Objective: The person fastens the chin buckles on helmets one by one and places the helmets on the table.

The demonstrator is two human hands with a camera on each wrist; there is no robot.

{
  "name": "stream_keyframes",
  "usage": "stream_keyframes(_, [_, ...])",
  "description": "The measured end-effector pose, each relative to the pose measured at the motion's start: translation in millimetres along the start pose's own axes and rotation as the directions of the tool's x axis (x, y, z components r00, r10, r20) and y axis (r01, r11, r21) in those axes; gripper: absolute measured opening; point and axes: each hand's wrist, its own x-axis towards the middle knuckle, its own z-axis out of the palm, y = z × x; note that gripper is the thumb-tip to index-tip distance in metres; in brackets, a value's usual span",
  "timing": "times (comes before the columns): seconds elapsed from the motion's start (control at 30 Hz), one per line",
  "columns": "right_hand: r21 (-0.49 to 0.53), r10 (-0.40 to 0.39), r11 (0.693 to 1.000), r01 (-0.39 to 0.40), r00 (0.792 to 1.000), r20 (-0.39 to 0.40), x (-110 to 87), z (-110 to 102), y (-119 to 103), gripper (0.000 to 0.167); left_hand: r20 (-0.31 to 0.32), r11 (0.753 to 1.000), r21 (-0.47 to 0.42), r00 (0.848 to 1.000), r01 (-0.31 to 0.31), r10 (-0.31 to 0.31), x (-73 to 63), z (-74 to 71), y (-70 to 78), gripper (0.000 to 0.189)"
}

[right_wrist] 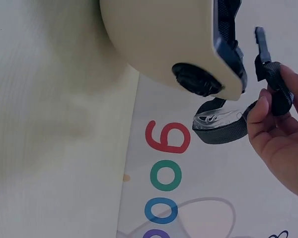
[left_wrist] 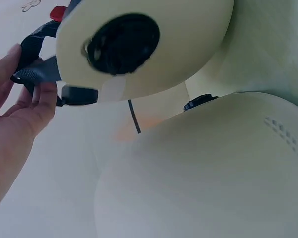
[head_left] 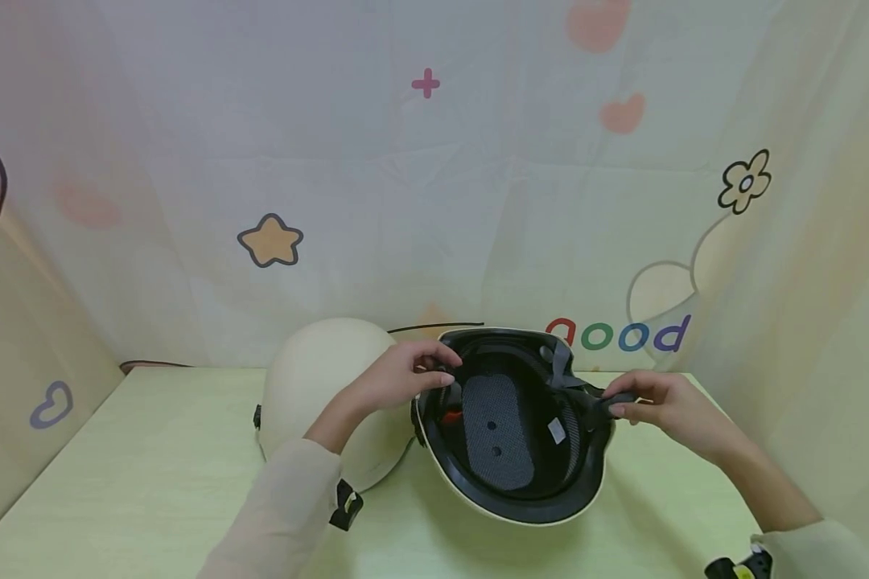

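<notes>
A cream helmet lies on its shell with its black padded inside facing up. My left hand, at its left rim, pinches a black chin strap between thumb and fingers; a red piece shows close by. On the other side my right hand pinches the other chin strap, its buckle end sticking out past the fingers. Clear plastic wraps part of this strap. Beside the left forearm sits a second cream helmet, dome up.
Both helmets stand on a pale table. A printed curtain hangs behind and at the sides. The second helmet is close against the first one's left side, partly behind the left arm. A thin black cord shows along the back.
</notes>
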Motion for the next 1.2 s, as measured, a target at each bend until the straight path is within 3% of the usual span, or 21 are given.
stream_keyframes(0.23, [0.019, -0.045, 0.999, 0.045, 0.999, 0.011, 0.0, -2, -6, 0.012, 0.047, 1.0, 0.013, 0.999, 0.002, -0.003, -0.9, -3.2, 2.5, 0.028])
stream_keyframes(0.43, [0.073, -0.02, 0.997, 0.016, 0.998, 0.053, -1.2, -1, -8, 0.015, 0.098, 1.0, 0.009, 0.995, -0.013, 0.012, -5.5, -5.5, 0.9, 0.037])
stream_keyframes(0.6, [0.121, -0.033, 0.992, 0.022, 0.996, 0.088, -2.3, 1, -4, 0.024, 0.098, 0.998, 0.055, 0.995, -0.025, 0.019, -7.0, -3.9, 1.3, 0.037])
stream_keyframes(0.8, [0.131, -0.057, 0.99, 0.044, 0.994, 0.094, -1.2, 2, -1, 0.021, 0.107, 0.992, 0.121, 0.994, -0.041, 0.028, -9.2, -2.4, -1.6, 0.025])
stream_keyframes(1.07, [0.138, -0.048, 0.99, 0.04, 0.997, 0.052, 3.6, 6, -5, 0.018, 0.082, 0.986, 0.116, 0.991, -0.116, 0.107, -11.8, -3.2, -1.6, 0.012])
stream_keyframes(1.2, [0.153, -0.063, 0.987, 0.055, 0.997, 0.045, 4.5, 8, -7, 0.016, 0.072, 0.988, 0.102, 0.991, -0.118, 0.111, -12.1, -2.9, -0.9, 0.012])
